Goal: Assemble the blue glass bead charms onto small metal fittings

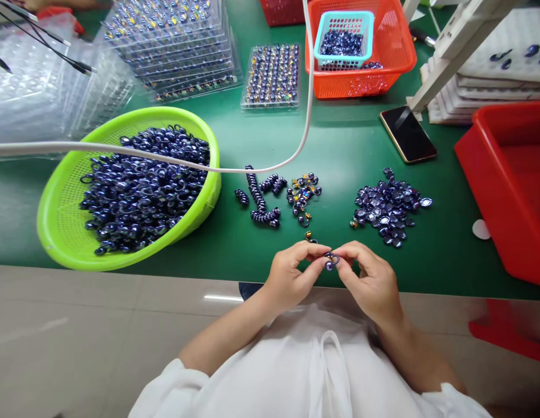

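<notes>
We've got the little dark ring piece (331, 260) pinched right between our left hand (291, 277) and right hand (369, 280), both fingertip-gripping it, centered above the surface (339, 139) edge.

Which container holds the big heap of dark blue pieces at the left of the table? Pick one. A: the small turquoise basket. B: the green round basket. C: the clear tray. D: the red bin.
B: the green round basket at the left is heaped with dark blue pieces, tilted on the green table.
</notes>
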Action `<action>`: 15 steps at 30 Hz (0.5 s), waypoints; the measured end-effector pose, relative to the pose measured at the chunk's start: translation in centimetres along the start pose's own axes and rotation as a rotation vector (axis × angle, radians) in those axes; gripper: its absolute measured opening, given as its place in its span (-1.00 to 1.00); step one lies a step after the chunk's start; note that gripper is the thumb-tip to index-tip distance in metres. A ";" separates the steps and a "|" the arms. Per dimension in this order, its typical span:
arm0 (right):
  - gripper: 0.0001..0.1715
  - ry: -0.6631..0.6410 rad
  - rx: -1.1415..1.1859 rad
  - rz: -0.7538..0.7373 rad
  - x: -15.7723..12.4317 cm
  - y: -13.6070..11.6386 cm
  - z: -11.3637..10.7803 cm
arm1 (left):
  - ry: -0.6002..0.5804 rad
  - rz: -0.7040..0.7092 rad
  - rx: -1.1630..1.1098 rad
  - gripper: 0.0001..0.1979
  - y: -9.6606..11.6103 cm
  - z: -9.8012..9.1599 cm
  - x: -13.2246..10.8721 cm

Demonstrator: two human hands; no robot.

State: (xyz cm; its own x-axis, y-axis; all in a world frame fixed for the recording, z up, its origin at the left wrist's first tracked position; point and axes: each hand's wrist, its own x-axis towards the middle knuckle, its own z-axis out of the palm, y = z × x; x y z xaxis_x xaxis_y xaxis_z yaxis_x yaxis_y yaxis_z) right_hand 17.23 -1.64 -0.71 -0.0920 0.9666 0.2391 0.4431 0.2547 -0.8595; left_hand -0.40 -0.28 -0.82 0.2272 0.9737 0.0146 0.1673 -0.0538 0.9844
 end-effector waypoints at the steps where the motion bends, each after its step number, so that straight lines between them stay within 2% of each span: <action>1: -0.90 0.006 0.003 0.000 0.0 0.0 0.1 | 0.001 0.004 -0.008 -0.84 0.1 0.0 0.1; 8: -0.90 0.032 0.028 0.025 0.2 0.0 0.5 | 0.020 0.050 -0.009 -0.89 0.3 0.1 0.4; 15: -0.92 0.022 0.100 0.158 0.2 0.3 1.1 | 0.042 0.160 0.050 -0.90 -0.2 0.5 0.4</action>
State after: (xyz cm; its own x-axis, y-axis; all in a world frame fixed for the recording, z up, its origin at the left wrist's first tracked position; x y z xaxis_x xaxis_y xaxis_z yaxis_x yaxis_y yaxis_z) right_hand 16.36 -1.33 -1.46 -0.0082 0.9943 0.1060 0.3591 0.1018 -0.9277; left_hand 0.12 0.01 -1.12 0.2144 0.9602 0.1791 0.1798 -0.2190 0.9590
